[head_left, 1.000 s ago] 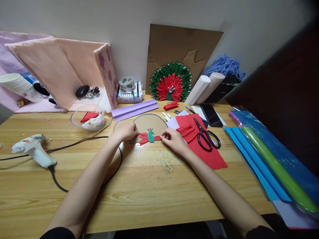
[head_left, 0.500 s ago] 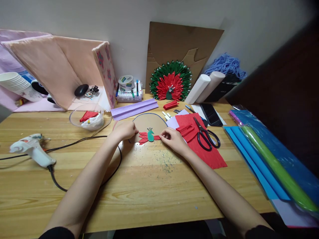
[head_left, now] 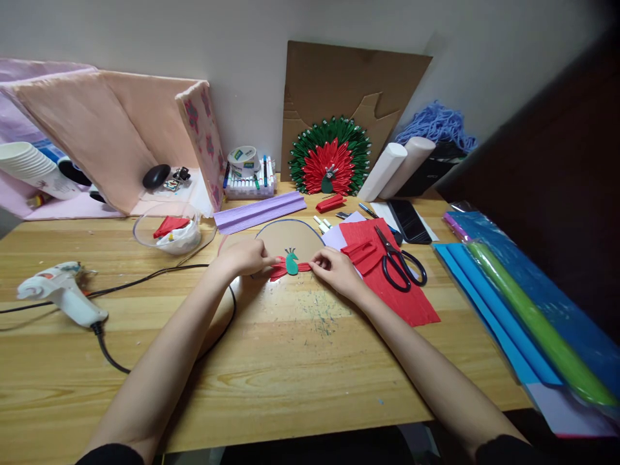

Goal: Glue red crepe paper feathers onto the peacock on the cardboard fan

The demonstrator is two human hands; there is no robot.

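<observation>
A green peacock cutout (head_left: 291,263) lies on a cardboard disc (head_left: 285,234) with a blue rim line, near the disc's front edge. Red crepe-paper feathers (head_left: 277,272) fan out on its left, and a single red paper feather (head_left: 304,266) points right. With its index finger stretched out, my left hand (head_left: 246,257) touches the upper left feathers; its other fingers are curled and partly hidden. My right hand (head_left: 333,270) pinches the outer tip of the right feather between thumb and finger.
Black-handled scissors (head_left: 398,261) rest on red crepe paper (head_left: 404,300) at right. A white glue gun (head_left: 68,290) lies left, its cord running behind my left forearm. Behind stand a finished peacock (head_left: 330,158), a marker box (head_left: 250,187) and a plastic bowl (head_left: 140,229).
My left index finger has stretched out to the right onto the red feathers, covering part of them. My right hand keeps its pinch on the right feather.
</observation>
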